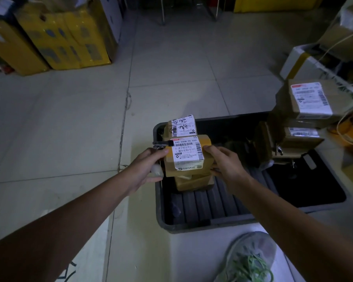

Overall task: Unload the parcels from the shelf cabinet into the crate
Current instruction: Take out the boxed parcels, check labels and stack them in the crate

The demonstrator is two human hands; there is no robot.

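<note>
Both hands out front over the crate (192,226), clamped on one parcel (189,154) from either side: left hand (149,165) gripping its left edge, thumb up near a black marker or clip (163,143) lying against the label's top-left corner, something pale tucked under the palm, hard to make out; right hand (224,161) pinching the right edge, thumb on the yellow tape beside the barcode. Held just above a second box (194,183) sitting on the ribbed crate floor, contact between the two unclear. Behind it, another parcel (181,125) standing at the crate's far left corner, handwriting scrawled across its white label. Dark and shallow, the crate, resting on the tiled floor (70,119), most of its near half bare. At the right, a stack of brown boxes (305,110) reaching over the crate's far right corner, white labels facing up. Yellow cartons (55,41) lined up far left, well apart from the crate. Shoe (251,259) at the bottom edge, green laces, just beside the crate's near rim
</note>
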